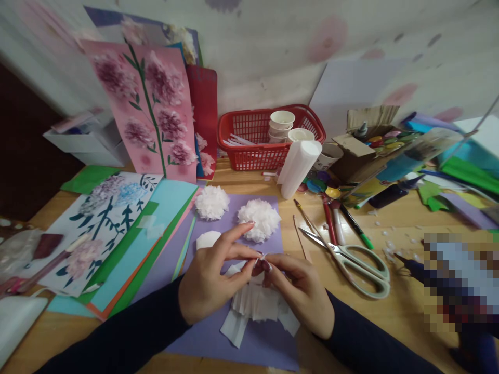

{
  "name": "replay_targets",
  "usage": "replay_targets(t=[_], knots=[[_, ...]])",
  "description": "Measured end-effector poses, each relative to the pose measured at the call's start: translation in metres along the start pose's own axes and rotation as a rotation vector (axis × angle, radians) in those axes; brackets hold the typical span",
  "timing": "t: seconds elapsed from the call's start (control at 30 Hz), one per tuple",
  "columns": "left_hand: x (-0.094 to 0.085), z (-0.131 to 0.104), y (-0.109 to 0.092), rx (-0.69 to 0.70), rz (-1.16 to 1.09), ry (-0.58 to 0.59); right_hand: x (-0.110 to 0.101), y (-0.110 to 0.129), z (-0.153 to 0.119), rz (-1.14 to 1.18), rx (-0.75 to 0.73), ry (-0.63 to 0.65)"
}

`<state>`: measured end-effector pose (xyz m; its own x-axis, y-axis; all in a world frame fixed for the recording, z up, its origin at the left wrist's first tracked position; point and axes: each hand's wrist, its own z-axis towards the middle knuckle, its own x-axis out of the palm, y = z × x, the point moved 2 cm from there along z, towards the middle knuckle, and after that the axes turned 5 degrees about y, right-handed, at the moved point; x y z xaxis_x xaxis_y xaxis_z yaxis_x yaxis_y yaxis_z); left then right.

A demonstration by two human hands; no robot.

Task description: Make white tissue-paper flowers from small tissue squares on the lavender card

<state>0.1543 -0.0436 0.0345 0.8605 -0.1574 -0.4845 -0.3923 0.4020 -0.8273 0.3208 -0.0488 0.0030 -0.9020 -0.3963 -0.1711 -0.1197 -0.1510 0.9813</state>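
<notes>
Pleated paper (pixel 255 304) just nearside of the fingers (pixel 245 273), pleats running near-far across the surface (pixel 413 213). Left hand (pixel 206 283), right hand (pixel 307 293) similarly near; both pinched nearly closed on pale bit (pixel 262 256), identity unclear.

The single head view looks forward and slantingly down, close over the tabletop (pixel 405 218).

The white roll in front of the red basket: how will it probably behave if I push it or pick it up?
The white roll would probably tip easily, because it seems to stand on end, tall and narrow. Its round sides suggest it could roll once it lies down. It looks like thin wound sheet, so it is probably light, and squeezing hard might dent it.
</notes>
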Motion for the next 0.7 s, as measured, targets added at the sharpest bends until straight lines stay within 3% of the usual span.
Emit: replay_targets(t=[0.47,0.7], knots=[[0.0010,0.0011,-0.0012,-0.058,-0.103,-0.012,-0.0010,0.0023,0.0000,-0.047,-0.018,0.003],[0.0030,0.0003,0.0006,-0.153,-0.120,-0.028,-0.0006,0.0028,0.0012,-0.020,-0.030,-0.018]])
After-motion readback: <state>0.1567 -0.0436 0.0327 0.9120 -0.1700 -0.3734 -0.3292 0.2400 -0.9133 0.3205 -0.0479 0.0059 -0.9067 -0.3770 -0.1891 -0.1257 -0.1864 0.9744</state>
